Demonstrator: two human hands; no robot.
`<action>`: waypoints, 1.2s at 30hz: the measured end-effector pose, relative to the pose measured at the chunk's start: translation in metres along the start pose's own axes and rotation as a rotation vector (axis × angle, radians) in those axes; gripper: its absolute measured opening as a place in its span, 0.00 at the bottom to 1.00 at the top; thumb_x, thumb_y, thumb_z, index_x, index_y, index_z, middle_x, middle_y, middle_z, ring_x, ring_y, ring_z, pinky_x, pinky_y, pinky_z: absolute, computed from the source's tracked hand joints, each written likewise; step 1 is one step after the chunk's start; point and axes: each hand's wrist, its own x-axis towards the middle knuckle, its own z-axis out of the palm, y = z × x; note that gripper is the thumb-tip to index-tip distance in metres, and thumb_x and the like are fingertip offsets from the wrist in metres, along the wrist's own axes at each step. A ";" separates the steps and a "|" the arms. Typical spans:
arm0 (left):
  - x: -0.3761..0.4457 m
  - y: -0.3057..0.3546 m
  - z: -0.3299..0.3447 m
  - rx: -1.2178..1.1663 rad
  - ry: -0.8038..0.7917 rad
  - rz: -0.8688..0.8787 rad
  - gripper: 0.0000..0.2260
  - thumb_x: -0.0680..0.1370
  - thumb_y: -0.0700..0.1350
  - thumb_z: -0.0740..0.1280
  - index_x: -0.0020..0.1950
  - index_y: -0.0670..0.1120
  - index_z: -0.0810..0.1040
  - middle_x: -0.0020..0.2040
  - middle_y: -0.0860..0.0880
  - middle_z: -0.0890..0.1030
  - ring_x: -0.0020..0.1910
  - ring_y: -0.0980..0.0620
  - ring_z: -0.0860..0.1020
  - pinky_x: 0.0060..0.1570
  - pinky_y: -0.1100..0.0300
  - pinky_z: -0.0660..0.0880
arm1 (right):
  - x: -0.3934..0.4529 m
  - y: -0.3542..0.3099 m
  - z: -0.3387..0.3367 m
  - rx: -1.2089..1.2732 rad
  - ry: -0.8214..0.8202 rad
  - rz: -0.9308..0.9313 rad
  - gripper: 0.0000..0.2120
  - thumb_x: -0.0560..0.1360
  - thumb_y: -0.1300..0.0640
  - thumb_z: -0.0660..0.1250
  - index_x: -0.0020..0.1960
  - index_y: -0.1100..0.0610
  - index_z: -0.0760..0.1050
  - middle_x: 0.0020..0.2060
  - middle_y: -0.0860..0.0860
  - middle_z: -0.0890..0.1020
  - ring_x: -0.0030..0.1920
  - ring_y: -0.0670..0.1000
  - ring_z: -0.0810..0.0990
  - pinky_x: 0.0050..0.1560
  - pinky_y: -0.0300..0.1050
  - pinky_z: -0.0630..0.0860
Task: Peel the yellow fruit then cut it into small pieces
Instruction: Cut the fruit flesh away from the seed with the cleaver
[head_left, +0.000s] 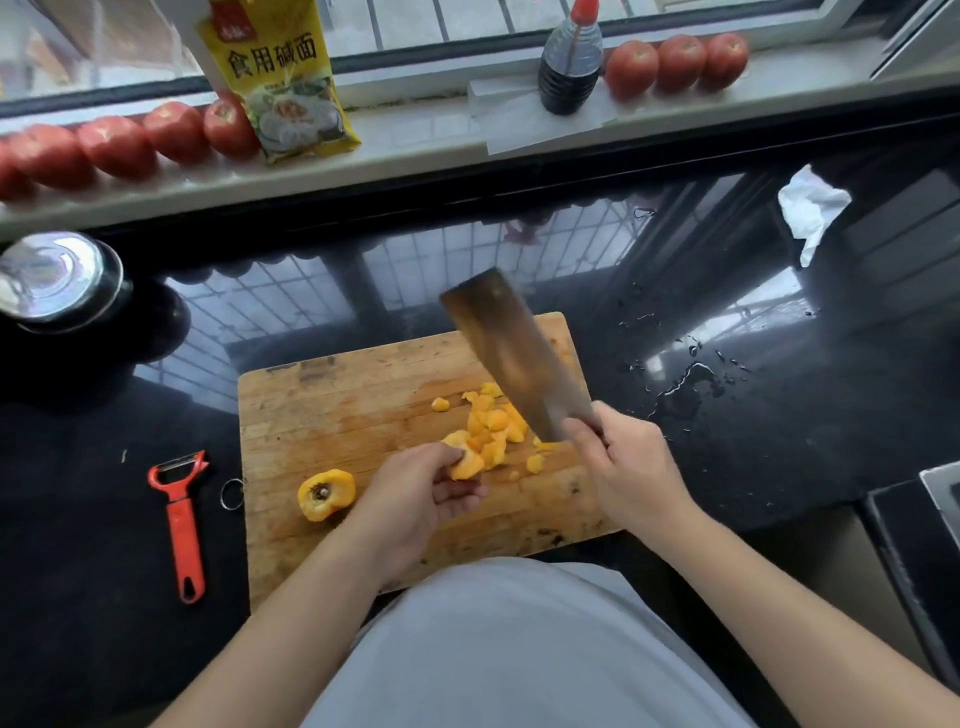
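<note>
Head view: my right hand (631, 470) wraps the handle of the broad steel cleaver (514, 353), lifted and tilted over the worn wooden cutting board (332, 400), while my left hand (421, 499) pinches a soft yellow fruit chunk (467, 465) at the edge of the pile of glossy cut pieces (496, 421). I judge the next chop needs my fingertips tucked back and the blade dropped straight. A cored fruit stub (326, 493) lies beside my left wrist, and the red plastic peeler (182, 519) rests on the shiny black surface (779, 415).

Bare cutting board (332, 405) lies left of the fruit pieces (493, 431); the raised cleaver (514, 353) blocks their right, a fruit core (326, 494) the near-left.
</note>
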 end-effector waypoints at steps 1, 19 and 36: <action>-0.001 0.003 -0.002 -0.031 -0.029 -0.027 0.10 0.84 0.40 0.64 0.57 0.34 0.81 0.44 0.39 0.84 0.40 0.45 0.84 0.39 0.56 0.82 | -0.001 0.005 -0.004 -0.065 -0.014 -0.104 0.10 0.82 0.46 0.60 0.42 0.38 0.67 0.34 0.37 0.78 0.35 0.41 0.77 0.31 0.32 0.68; 0.007 0.017 -0.004 -0.257 -0.090 -0.160 0.06 0.81 0.40 0.67 0.48 0.38 0.78 0.38 0.42 0.79 0.33 0.50 0.80 0.30 0.62 0.80 | -0.018 0.007 0.018 -0.219 0.081 0.056 0.10 0.84 0.48 0.59 0.48 0.49 0.76 0.35 0.43 0.79 0.34 0.49 0.78 0.35 0.48 0.76; 0.002 -0.047 -0.056 -0.036 0.248 -0.056 0.11 0.81 0.31 0.66 0.62 0.41 0.75 0.61 0.36 0.80 0.52 0.40 0.87 0.44 0.54 0.84 | -0.035 -0.008 0.032 -0.205 -0.138 0.152 0.15 0.83 0.46 0.60 0.38 0.46 0.67 0.31 0.43 0.76 0.33 0.43 0.75 0.28 0.36 0.65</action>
